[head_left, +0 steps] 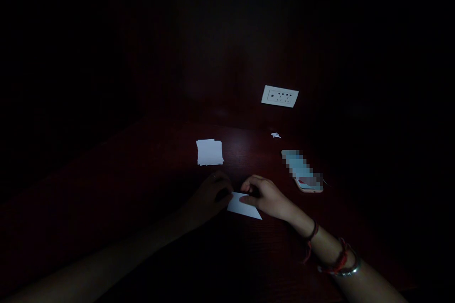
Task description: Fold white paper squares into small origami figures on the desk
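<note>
A small white sheet of paper (245,209) with a slanted right edge is between my hands, low over the dark red table. My right hand (267,197) lies over its upper right part, thumb across the top face and fingers curled round behind. At the paper's left edge, my left hand (212,193) pinches with the thumb, its fingers bent; deep shadow covers much of it. Just beyond my left hand lies a stack of white paper squares (209,152), its edges uneven.
To the right lies a phone (308,184) with a blurred-out screen. A crumpled white scrap (276,135) sits near the back of the table (245,149). A white wall socket (280,96) is set above it. Darkness hides the surroundings.
</note>
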A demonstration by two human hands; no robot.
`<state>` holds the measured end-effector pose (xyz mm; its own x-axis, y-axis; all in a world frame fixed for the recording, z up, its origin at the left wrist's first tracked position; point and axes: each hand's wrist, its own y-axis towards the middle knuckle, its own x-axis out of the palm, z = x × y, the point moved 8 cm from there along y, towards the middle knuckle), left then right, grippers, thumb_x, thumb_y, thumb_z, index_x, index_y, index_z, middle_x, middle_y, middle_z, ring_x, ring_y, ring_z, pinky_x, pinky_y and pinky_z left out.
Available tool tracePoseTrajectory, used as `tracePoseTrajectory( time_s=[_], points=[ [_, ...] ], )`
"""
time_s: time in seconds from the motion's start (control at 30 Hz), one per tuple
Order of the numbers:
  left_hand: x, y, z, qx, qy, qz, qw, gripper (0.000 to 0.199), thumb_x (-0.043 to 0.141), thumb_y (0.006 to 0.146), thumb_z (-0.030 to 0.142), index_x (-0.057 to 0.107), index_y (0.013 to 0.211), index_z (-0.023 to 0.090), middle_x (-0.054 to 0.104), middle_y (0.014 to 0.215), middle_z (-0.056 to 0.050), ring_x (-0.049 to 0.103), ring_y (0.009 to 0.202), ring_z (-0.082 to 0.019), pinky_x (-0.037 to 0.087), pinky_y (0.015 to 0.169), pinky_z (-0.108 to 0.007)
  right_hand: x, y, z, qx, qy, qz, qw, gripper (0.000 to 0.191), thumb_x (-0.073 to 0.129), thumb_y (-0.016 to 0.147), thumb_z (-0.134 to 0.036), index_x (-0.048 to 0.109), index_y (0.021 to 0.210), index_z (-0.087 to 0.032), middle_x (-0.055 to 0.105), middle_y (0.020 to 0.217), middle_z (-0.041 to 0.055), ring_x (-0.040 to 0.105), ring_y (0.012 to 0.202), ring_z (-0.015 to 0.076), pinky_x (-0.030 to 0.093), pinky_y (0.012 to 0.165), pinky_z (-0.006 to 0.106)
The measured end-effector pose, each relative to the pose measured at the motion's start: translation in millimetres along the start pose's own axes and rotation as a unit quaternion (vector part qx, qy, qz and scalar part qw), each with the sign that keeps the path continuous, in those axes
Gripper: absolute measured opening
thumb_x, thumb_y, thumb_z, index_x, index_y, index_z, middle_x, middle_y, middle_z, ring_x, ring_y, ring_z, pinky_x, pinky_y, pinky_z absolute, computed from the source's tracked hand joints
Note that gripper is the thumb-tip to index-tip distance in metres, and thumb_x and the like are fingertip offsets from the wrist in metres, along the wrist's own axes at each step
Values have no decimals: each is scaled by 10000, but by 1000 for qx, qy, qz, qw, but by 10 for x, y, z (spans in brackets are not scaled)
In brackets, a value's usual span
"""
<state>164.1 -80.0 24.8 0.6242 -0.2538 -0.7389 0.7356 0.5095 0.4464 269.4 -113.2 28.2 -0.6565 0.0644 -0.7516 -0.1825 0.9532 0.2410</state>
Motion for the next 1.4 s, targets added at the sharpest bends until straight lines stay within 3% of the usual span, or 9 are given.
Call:
tracePoseTrajectory(
  time_s=[0.23,0.57,0.7,0.87,1.0,1.07,1.2,1.3,1.4],
  points=[
    [-147,5,196,21,-4,21,1000,117,435,799,109,529,819,176,435,971,-32,441,932,-156,391,820,-304,-146,-3,-357,-72,-30,52,996,79,503,749,-128,575,753,-161,531,783,15,492,754,118,367,683,233],
    [-209,-8,363,56,-14,27,998,134,446,766,86,524,796,191,402,1042,-30,408,992,-174,387,834,-325,-106,-5,-477,-96,-45,35,994,87,508,683,-86,531,708,-166,522,753,0,480,750,123,340,686,241],
    [-272,-22,325,44,-28,41,998,125,439,766,89,519,759,185,392,1060,-31,387,1029,-185,368,862,-335,-152,-9,-398,-89,-39,26,995,99,500,658,-66,521,673,-161,520,728,-7,480,717,115,340,674,235],
    [-435,-55,145,-9,-42,67,997,127,423,798,130,514,722,174,393,1047,-22,412,998,-170,387,823,-303,-321,-15,-167,-58,-4,68,996,98,470,704,-83,486,640,-156,483,677,-8,468,654,104,357,609,215],
    [-396,-47,25,-27,-59,56,996,132,429,806,170,520,710,177,413,1027,-12,437,962,-160,406,799,-298,-421,-26,-145,-48,14,108,993,86,454,761,-134,518,709,-159,502,735,9,486,716,114,380,661,234],
    [-356,-26,-18,-36,-65,57,996,127,435,803,182,520,709,178,431,1003,-13,443,958,-163,402,816,-317,-385,-24,-214,-63,24,93,993,90,502,753,-185,546,829,-164,522,823,26,496,786,126,390,709,249],
    [-315,8,-89,-60,-63,74,993,123,443,801,196,514,703,176,450,970,-12,447,961,-164,380,847,-344,-156,5,-225,-52,34,16,998,408,614,673,-272,494,1054,-189,546,864,15,511,785,128,403,714,253],
    [-254,4,-113,-66,-53,59,995,123,447,797,190,510,694,168,456,942,-16,461,922,-158,396,812,-325,-63,30,-4,26,53,29,998,290,532,740,-222,498,1025,-186,529,682,-29,492,615,90,396,606,212],
    [-128,-31,-117,-64,-18,14,998,104,471,774,181,516,683,160,456,939,-25,471,878,-160,420,753,-304,-19,42,189,63,64,49,995,262,549,716,-213,504,972,-178,522,645,-40,478,573,86,383,565,202]
  ],
)
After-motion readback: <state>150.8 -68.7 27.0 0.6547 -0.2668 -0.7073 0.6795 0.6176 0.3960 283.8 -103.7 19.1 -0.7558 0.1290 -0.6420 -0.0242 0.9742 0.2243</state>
